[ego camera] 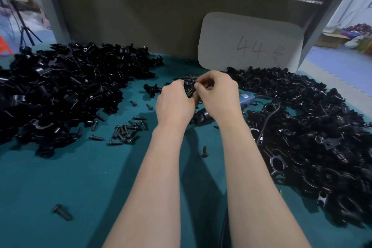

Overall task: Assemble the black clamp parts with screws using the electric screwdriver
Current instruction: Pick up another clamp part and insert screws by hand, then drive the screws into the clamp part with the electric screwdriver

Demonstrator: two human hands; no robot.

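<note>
My left hand (175, 102) grips a black clamp part (188, 89) above the middle of the teal table (80, 177). My right hand (217, 92) meets it from the right, with thumb and fingers pinched at the part; what they pinch is too small to tell. The electric screwdriver (246, 98), blue-bodied with a black nose, lies on the table under my right hand, its cable running toward the near edge. Loose black screws (126, 130) lie scattered left of my left wrist.
A large heap of black clamp parts (60, 86) fills the left side. Another heap (312, 137) covers the right side. A small pile of screws (189, 77) sits behind my hands. A grey card marked 44 (249, 44) leans on the back board. Single screws (61, 212) lie near the front.
</note>
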